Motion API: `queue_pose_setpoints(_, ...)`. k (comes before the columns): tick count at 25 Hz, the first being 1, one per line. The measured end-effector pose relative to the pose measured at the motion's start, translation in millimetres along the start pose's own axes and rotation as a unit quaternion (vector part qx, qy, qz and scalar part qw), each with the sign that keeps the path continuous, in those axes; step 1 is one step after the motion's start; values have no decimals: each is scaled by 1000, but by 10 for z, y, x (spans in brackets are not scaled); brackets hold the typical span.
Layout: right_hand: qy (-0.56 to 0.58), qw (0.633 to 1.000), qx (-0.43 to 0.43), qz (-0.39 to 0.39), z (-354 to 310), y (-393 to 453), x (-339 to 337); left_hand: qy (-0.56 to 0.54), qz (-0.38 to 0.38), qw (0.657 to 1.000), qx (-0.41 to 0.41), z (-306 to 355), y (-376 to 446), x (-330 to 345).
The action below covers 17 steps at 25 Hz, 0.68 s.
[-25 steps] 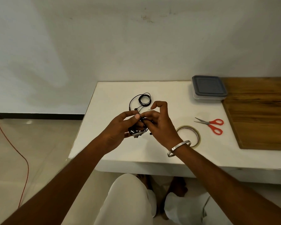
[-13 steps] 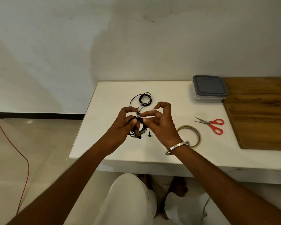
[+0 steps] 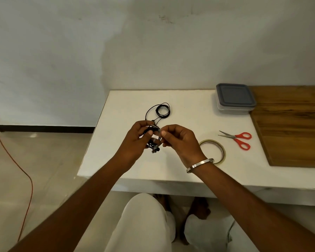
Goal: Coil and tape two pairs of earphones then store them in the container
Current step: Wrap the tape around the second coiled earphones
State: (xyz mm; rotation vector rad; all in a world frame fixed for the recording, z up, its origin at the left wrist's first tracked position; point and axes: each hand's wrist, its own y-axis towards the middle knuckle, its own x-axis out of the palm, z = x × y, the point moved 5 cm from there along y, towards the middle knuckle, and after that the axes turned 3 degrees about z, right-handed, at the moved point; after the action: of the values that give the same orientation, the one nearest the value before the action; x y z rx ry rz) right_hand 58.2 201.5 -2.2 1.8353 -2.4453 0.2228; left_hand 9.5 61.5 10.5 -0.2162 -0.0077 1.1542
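My left hand (image 3: 137,138) gripped the coiled earphones (image 3: 154,140) just above the tabletop (image 3: 127,160), thumb pressed across the bundle, earbuds dangling below. My right hand (image 3: 178,140) pinched something small at the top of the coil between thumb and forefinger; it looked like a bit of clear tape, too small to say for sure. The other pair of earphones (image 3: 161,111) lay on the tabletop just beyond my hands, coiled; whether it was taped I could not tell. The tape roll (image 3: 219,149) sat near my right wrist, the scissors (image 3: 237,139) further right, and the container (image 3: 235,99) at the back right with its lid on. Step in hand, I judged: wrapping tape round this coil. Next move called for smoothing the tape end down tight without loosening the loops, then opening the lid to store both pairs.
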Motion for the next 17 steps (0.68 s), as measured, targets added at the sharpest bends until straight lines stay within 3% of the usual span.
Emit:
queue_pose_setpoints(11, 48, 997, 18, 61, 41, 4, -72, -55, 3, 995, -79, -35, -37, 60)
queue_pose_setpoints(17, 85, 996, 23, 29, 17, -55, -65, -74, 4, 991, -114, -101, -26, 77)
